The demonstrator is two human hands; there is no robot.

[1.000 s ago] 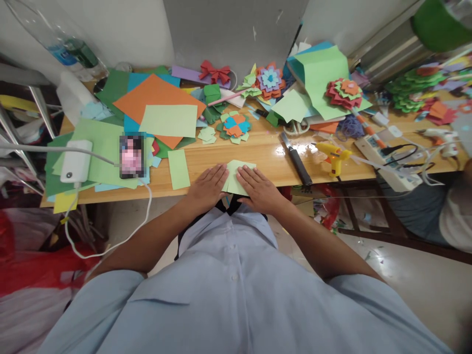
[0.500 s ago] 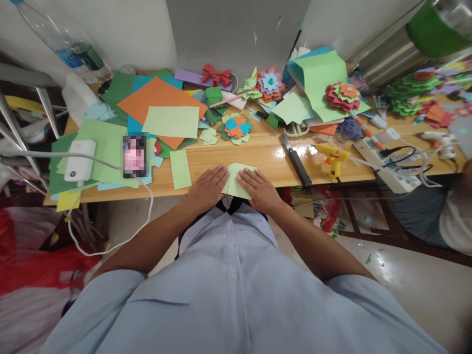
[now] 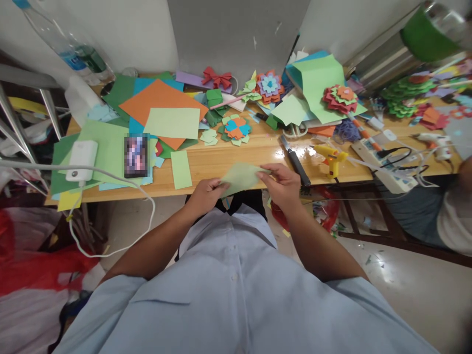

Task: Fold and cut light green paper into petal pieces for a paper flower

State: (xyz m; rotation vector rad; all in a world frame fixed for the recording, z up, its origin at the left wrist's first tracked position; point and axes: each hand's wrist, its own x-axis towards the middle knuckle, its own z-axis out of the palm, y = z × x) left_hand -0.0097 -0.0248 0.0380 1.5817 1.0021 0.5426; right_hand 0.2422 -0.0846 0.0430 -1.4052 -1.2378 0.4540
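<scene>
Between my hands is a light green sheet of paper [image 3: 240,178], blurred by motion, near the front edge of the wooden table [image 3: 210,160]. My left hand [image 3: 207,195] pinches its left side between thumb and fingers. At the opposite edge, my right hand [image 3: 282,184] grips the paper with thumb and forefinger. A narrow light green paper strip [image 3: 181,169] lies left of my left hand. To the right of my right hand rests a black-handled utility knife [image 3: 296,161], and past it stands a yellow glue gun [image 3: 331,158].
Coloured paper sheets [image 3: 173,123], a phone [image 3: 136,156] and a white power bank [image 3: 81,160] with a cable cover the left side. Layered paper flowers [image 3: 236,128] lie at the back. A power strip [image 3: 385,167] with cords sits at right, near another person's arm [image 3: 465,172].
My hands were lying flat on the paper at the table edge. Now they hold it by its two sides, and my right hand has shifted to the right.
</scene>
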